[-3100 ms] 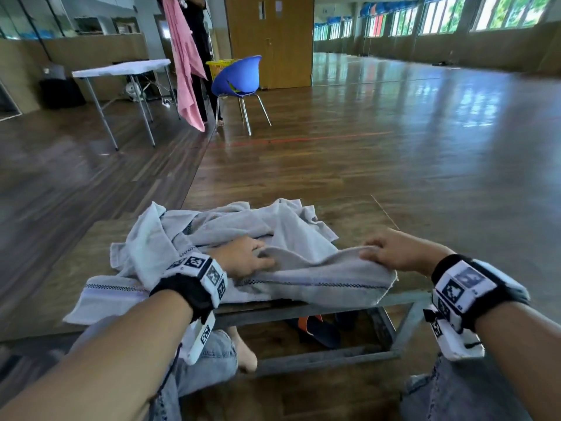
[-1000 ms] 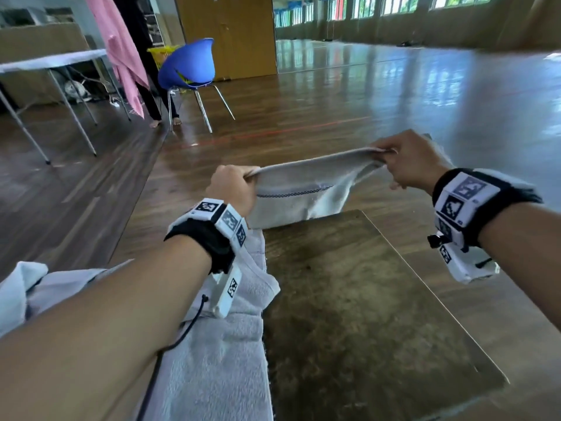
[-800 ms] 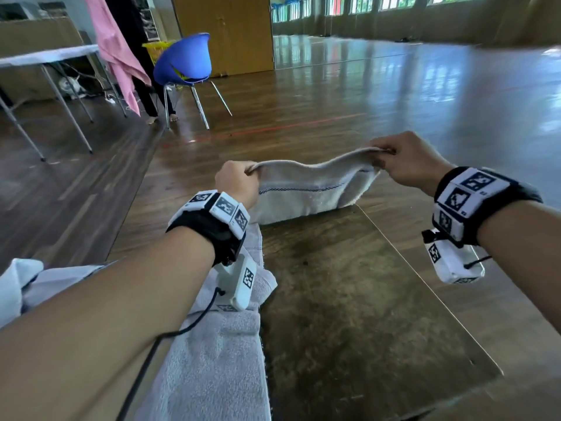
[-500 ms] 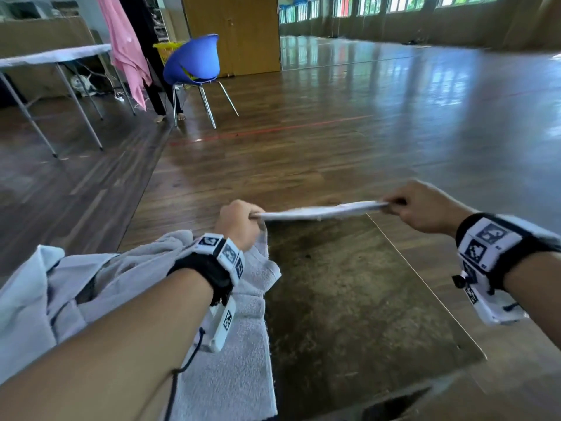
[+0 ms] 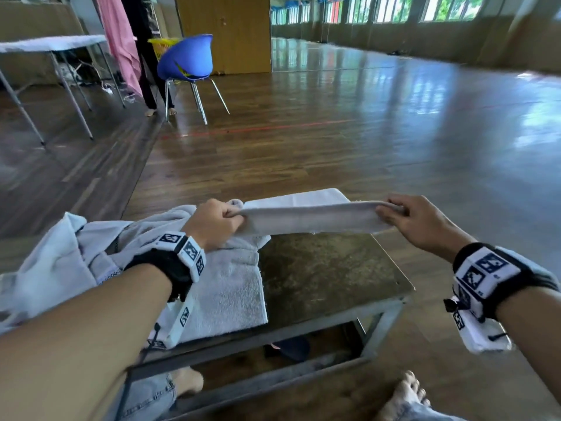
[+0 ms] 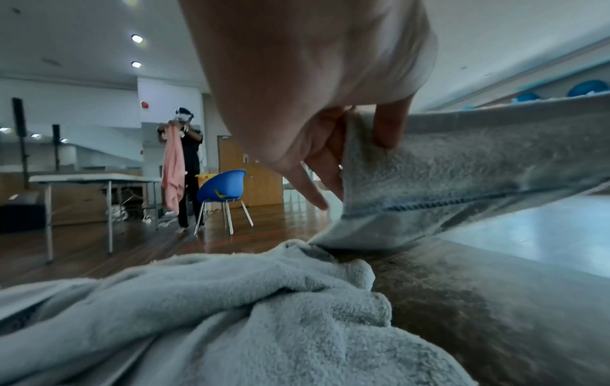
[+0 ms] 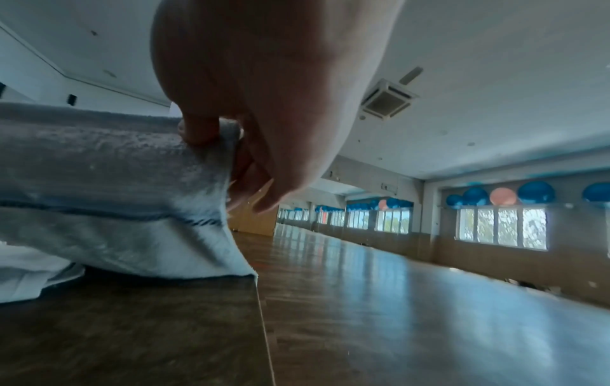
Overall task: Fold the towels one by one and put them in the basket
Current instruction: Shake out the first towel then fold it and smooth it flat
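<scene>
While pinched taut, grey towel (image 5: 309, 218), blue-stitched hem

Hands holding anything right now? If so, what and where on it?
Yes. Both hold one grey towel stretched over the table: the left hand pinches its left end, the right hand its right end, along the top edge.

Towel pile (image 5: 73, 259): cut off by the head view's left edge. Low table (image 5: 328, 268): left half hidden under towels. Yellow basket (image 5: 162, 45): mostly hidden behind blue chair (image 5: 186, 59). Standing person (image 5: 142, 50): cropped above the waist in the head view.
</scene>
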{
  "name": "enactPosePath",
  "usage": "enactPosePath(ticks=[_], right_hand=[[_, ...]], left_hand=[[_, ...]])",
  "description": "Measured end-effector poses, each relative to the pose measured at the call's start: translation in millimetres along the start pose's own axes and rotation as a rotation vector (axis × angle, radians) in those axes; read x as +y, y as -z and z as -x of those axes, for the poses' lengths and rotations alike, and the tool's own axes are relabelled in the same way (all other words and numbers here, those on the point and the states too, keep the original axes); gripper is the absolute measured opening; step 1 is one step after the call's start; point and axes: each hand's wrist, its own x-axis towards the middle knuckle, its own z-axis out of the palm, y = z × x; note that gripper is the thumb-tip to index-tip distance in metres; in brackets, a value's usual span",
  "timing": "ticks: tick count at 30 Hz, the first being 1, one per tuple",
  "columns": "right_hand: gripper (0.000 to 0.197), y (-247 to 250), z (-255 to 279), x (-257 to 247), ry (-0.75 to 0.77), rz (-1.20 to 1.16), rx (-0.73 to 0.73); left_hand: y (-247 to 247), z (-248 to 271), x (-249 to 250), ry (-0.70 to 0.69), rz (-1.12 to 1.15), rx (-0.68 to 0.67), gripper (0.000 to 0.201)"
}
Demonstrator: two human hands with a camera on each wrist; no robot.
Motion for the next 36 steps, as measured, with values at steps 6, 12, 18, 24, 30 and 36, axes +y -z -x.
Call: enactPosePath(ticks=[6,12,18,24,30,36], right_hand=[[0.031,26,36,-26,-0.131,-0.050,-0.288],[0.038,39,56,-20,-0.345,-0.241,-0.724],[0.023,27,49,0,-0.435,-0.266,-0.555],[0.024,-9,0,22,-0.336,-0.072,-0.117],[0.042,-47,-75,50,-0.323,0.102,-0.012],[0.035,-86,-134,95,-0.403,0.246,-0.065]], left_hand=[[19,35,19,0.011,-0.028,-0.143,0.057],[22,64,26,0.151,0.089,-0.396,0.045],[8,41,28,0.231,-0.032,-0.394,0.032],[-12,-20,16,0.104,-0.139,-0.115,0.039],[-34,-106,-20,0.065,-0.266,0.060,0.027],[-73,-177,-58,0.102,-0.308,0.035,0.027]])
